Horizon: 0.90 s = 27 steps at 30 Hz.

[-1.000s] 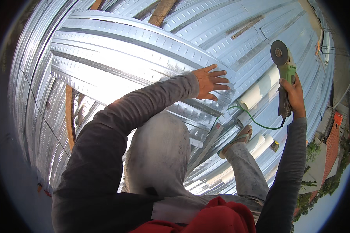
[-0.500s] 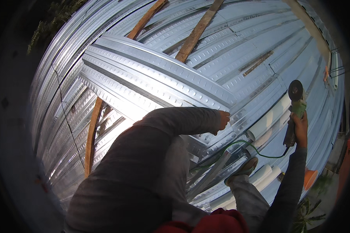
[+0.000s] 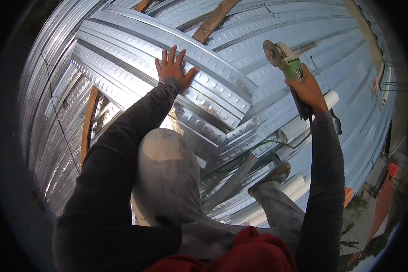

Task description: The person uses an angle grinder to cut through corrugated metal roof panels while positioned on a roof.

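My left hand (image 3: pixel 173 69) lies with spread fingers on a ribbed, dimpled metal decking sheet (image 3: pixel 122 52), which rests slantwise over other sheets. In my right hand (image 3: pixel 307 90) is a green and black angle grinder (image 3: pixel 293 68), gripped round its body and held up to the right of the sheet's cut end. Its round disc (image 3: pixel 272 53) points up and to the left, apart from the metal. From the grinder a green cord (image 3: pixel 267 142) trails down over the decking. Whether the disc spins, I cannot tell.
More metal decking (image 3: pixel 349 104) spreads all round. Wooden planks (image 3: pixel 215 20) lie at the far side and at left (image 3: pixel 89 122). Pale pipes (image 3: pixel 293 129) lie at right, near my sandalled foot (image 3: pixel 271 177). A loose metal channel (image 3: pixel 231 183) sits beside my knee.
My left hand has moved away from the sheet's end to lie open on its top. My right hand has brought the grinder leftward and further up, toward the sheet.
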Tool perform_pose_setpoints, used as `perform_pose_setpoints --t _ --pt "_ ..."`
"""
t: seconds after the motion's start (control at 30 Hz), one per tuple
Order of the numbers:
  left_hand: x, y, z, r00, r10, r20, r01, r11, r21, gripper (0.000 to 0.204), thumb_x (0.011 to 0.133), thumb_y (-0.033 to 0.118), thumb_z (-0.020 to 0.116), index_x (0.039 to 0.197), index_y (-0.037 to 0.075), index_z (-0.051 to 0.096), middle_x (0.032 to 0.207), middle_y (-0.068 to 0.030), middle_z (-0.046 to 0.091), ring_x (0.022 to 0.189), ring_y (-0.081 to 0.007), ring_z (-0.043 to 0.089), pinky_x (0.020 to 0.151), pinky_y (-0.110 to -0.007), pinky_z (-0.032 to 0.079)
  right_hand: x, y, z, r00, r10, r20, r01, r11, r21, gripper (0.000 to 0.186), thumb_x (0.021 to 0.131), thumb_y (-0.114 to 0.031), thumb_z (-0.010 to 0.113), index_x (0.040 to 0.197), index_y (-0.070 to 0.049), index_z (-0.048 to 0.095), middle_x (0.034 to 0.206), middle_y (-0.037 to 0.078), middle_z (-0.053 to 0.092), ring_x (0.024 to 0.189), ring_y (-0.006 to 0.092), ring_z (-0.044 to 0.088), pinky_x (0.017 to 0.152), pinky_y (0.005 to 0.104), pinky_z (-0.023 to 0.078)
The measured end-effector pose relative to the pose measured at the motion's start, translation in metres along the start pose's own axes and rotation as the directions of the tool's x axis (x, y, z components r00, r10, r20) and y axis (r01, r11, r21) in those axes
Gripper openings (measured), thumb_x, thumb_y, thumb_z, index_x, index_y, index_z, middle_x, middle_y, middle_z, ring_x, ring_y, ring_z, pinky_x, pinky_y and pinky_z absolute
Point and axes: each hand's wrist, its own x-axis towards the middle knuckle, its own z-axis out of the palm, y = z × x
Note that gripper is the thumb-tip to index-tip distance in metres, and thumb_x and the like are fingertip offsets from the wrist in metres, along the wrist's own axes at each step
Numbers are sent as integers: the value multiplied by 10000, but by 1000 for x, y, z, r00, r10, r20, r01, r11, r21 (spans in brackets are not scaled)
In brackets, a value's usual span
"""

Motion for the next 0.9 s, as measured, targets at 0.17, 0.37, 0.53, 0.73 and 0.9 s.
perform_pose_setpoints --t 0.17,0.37,0.53,0.73,0.9 --pt "-17 -58 18 950 -309 -43 311 949 51 913 860 823 525 1625 359 343 1738 -54 169 1590 -438 49 1105 -836 190 75 -60 63 978 -34 204 85 965 -247 644 769 -336 746 1270 22 558 1065 251 703 1000 380 693 869 434 533" --pt "-3 -48 13 863 -505 26 504 854 -128 808 929 704 524 1622 328 348 1733 -7 182 1598 -407 33 1110 -826 209 144 -112 126 921 30 389 134 912 -387 710 740 -341 735 1293 57 537 1170 322 688 1110 453 673 974 472 508" --pt "5 -38 15 777 -630 -1 628 775 -77 738 976 677 440 1625 341 336 1734 3 159 1595 -420 11 1123 -805 235 173 -128 150 897 46 439 144 910 -390 714 731 -357 737 1273 67 547 1170 320 685 1103 452 674 963 465 514" --pt "9 -35 11 773 -634 -1 633 772 -54 711 987 659 447 1621 357 340 1737 11 147 1593 -434 -12 1126 -798 243 183 -123 155 894 57 445 152 895 -420 705 718 -363 729 1253 63 558 1159 318 687 1099 448 677 965 462 517" --pt "10 -36 12 779 -627 -3 626 779 -40 709 990 654 450 1622 353 338 1738 12 142 1592 -437 -17 1115 -808 246 185 -122 156 882 79 465 153 885 -440 697 715 -358 721 1250 57 555 1159 318 687 1107 454 673 971 469 515"
